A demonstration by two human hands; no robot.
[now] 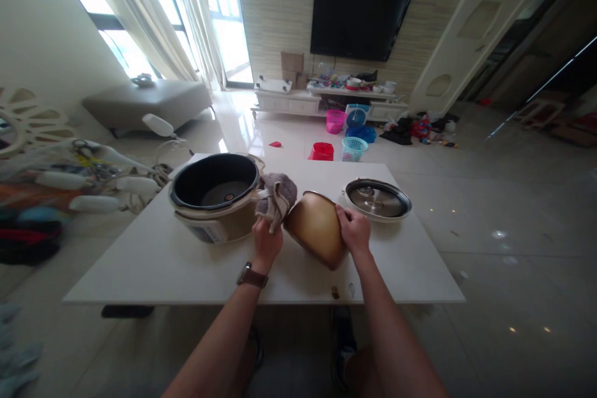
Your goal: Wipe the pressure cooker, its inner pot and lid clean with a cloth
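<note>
Head view, the only one. Centre of frame: a gold-brown, round-sided metal inner pot [317,224], tipped with its outer wall towards the wearer and its rim at the upper edge. Whether it touches the table cannot be told. Right hand [355,230] clamped on the rim at the pot's right side; left hand [268,241] closed on a bunched grey-brown fabric cloth [278,196], which lies against the pot's left edge.

Handling, as judged: reads as cloth work on the pot. Best to keep the right grip firm on the rim, since a smooth curved wall could slip; spread the cloth flatter, press evenly, and turn the pot by small steps.

Around: left of centre, a cream-and-tan round electric cooker body [240,225] with a dark interior, open, just beside the cloth; likeliest thing to bump on the left. Right of centre, a round cream lid with a metal inner face [379,202], inner side up, near the right hand; limits swing that way. Lower centre, near the white rectangular table's [140,273] front edge: a small brown object [334,292] and a small whitish one [351,290], too small to identify; easily swept off. Top centre, beyond the table: a red plastic bin [321,151] and a pale-blue lattice basket [354,149], out of the way.
</note>
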